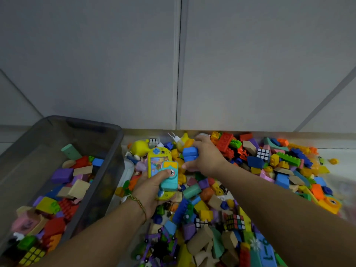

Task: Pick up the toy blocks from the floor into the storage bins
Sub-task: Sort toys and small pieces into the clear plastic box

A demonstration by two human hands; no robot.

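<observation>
Head view: the block pile (201,214) on the floor runs off the bottom edge. The left hand (152,191) clasps a teal toy camera (169,179) stacked on a yellow game toy (157,162), whose long axis points away and whose lower end is hidden. Beyond, the right hand (207,160) grips a blue block (190,154). At left is the part-filled grey bin (118,151).

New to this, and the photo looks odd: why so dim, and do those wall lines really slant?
Head view: weak, even light, no glare; the wide-angle lens splays the grey wall panel seams; the colourful plastic toy-block pile smears at the far right edge.
</observation>
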